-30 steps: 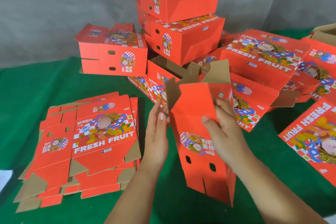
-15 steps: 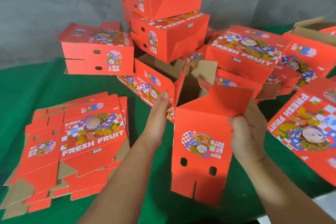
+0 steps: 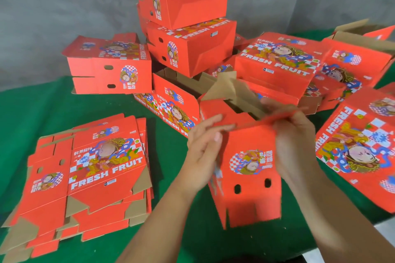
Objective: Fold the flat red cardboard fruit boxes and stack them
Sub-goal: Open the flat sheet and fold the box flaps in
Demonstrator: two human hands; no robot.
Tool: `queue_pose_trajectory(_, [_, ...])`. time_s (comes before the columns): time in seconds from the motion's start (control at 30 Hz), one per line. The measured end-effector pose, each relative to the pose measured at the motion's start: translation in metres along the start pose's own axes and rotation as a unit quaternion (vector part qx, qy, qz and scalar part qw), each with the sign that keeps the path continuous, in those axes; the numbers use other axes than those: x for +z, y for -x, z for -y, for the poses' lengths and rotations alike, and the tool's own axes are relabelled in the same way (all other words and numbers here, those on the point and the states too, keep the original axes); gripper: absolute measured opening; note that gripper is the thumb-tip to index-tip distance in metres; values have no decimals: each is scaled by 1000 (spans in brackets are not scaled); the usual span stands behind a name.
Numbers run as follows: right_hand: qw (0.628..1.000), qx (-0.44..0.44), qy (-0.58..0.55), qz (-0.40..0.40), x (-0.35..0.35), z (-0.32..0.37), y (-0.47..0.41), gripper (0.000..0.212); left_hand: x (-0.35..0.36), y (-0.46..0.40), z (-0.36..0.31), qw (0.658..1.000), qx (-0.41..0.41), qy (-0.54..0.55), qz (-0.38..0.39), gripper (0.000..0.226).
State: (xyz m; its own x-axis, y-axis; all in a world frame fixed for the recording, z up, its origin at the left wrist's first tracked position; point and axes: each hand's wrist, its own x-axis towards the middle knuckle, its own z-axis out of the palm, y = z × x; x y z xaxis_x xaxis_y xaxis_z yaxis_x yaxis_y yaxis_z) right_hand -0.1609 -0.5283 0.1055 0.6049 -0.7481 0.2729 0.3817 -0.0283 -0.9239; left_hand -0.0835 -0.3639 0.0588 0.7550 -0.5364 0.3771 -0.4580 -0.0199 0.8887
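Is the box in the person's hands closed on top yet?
Not yet. The box stands opened out, brown flaps still up, while the right hand pinches one red flap.

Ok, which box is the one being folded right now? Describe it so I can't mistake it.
Start at the green table, near edge, right of the flat stack. The box being folded stands upright between the left hand and right hand. Unlike its neighbours, its top flaps are open.

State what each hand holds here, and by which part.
Both hold the half-folded box by its top: right hand pinches the red top flap's edge; left hand has straight fingers on the top left corner.
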Motion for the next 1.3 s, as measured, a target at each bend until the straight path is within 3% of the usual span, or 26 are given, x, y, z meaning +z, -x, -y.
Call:
queue_pose_trajectory(0.13, [994, -8, -106, 10, -23, 1, -11, 36, 4, 18, 15, 999, -1, -29, 14, 47])
queue_pose_trajectory(0.23, [990, 24, -137, -15, -38, -1, -23, 50, -6, 18, 26, 991, -96, -17, -87, 47])
queue_pose_trajectory(0.3, [983, 54, -173, -41, -45, -4, -27, 46, -20, 11, 33, 974, -176, 16, -145, 53])
queue_pose_trajectory(0.43, [966, 111, -233, 2, -57, -13, -22, 19, -44, -5, 41, 959, -206, 128, -148, 31])
queue_pose_trajectory(0.5, [957, 151, -247, 19, -57, -19, -17, 18, -53, -7, 43, 953, -208, 149, -165, 25])
queue_pose_trajectory(0.73, [974, 170, -144, -39, -31, -24, -20, 32, -64, 14, 45, 924, -220, 173, -259, 18])
queue_pose_trajectory(0.8, [978, 171, -120, -14, -22, -25, -20, 37, -68, 18, 40, 925, -212, 190, -252, 20])
queue_pose_trajectory(0.9, [985, 124, -109, 53, -12, -28, -24, 27, -91, 21, 36, 918, -223, 215, -247, 26])
queue_pose_trajectory(0.97, [995, 83, 44, 32, -4, -36, -28, 21, -110, 24, 38, 911, -250, 232, -231, 15])
queue_pose_trajectory(1.0, [990, 62, 125, 19, 2, -42, -29, 26, -115, 27, 40, 912, -266, 213, -227, 9])
queue_pose_trajectory(1.07, [974, 49, 217, 33, 13, -55, -31, 27, -117, 34, 46, 919, -264, 138, -259, 25])
queue_pose_trajectory(1.17, [974, 50, 219, 31, 20, -66, -27, 23, -111, 34, 50, 931, -181, -8, -319, 30])
queue_pose_trajectory(1.23, [964, -80, 252, -2, 21, -58, -20, 26, -108, 29, 52, 939, -120, -85, -311, 24])
queue_pose_trajectory(1.3, [913, -269, 307, 10, 27, -48, -5, 22, -107, 22, 53, 937, -88, -173, -289, 20])
